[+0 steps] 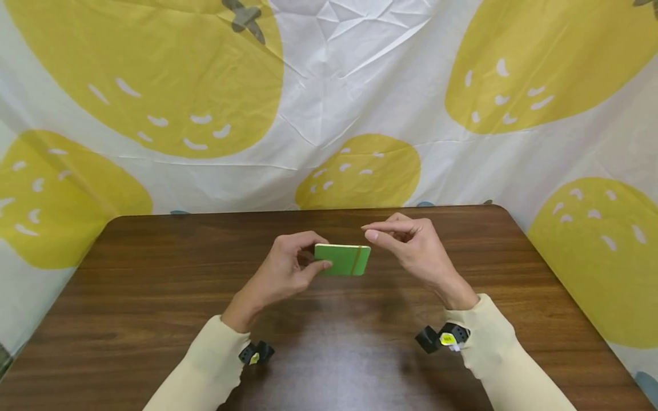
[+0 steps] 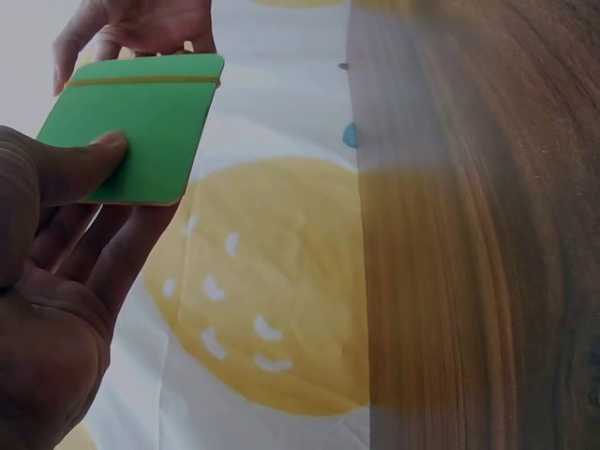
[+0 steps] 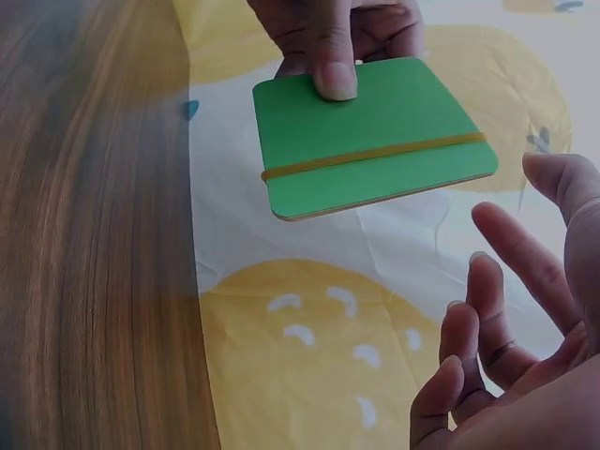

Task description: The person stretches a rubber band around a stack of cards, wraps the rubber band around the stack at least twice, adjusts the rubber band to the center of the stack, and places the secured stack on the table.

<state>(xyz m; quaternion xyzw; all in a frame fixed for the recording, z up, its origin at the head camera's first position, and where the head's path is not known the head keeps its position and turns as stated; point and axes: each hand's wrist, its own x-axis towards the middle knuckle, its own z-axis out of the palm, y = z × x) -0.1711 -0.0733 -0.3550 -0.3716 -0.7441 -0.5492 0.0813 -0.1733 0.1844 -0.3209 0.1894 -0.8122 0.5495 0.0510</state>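
A brown wood-grain table [image 1: 144, 297] with rounded far corners fills the lower half of the head view, its streaks running mostly left to right and a pale patch of light glossing the lower centre. Behind it, across the top of the frame and down both sides, hangs a creased white cloth [image 1: 324, 97] printed with big yellow fruit shapes [image 1: 205, 91], each flecked with short white marks; a grey stem motif [image 1: 247, 20] shows at upper left, the creases gather at top centre, and small blue-grey bits of print peek over the table's far edge. Near the centre of the frame, raised off the table, is a small green notebook [image 1: 339, 260] with rounded corners, a pale edge along its top and a yellow-brown elastic band [image 1: 356, 260] round it near its right end. The left hand [image 1: 280, 268] pinches its left end, thumb on the green face and fingers behind. The right hand [image 1: 418, 251], just right of centre, is apart from the notebook and holds nothing; in the right wrist view its thumb and index finger stand apart at the right side, the other fingers loosely bent. Cream sleeves [image 1: 514, 359] enter from the bottom edge at left and right, with a black wrist device [image 1: 437, 338] at each cuff.
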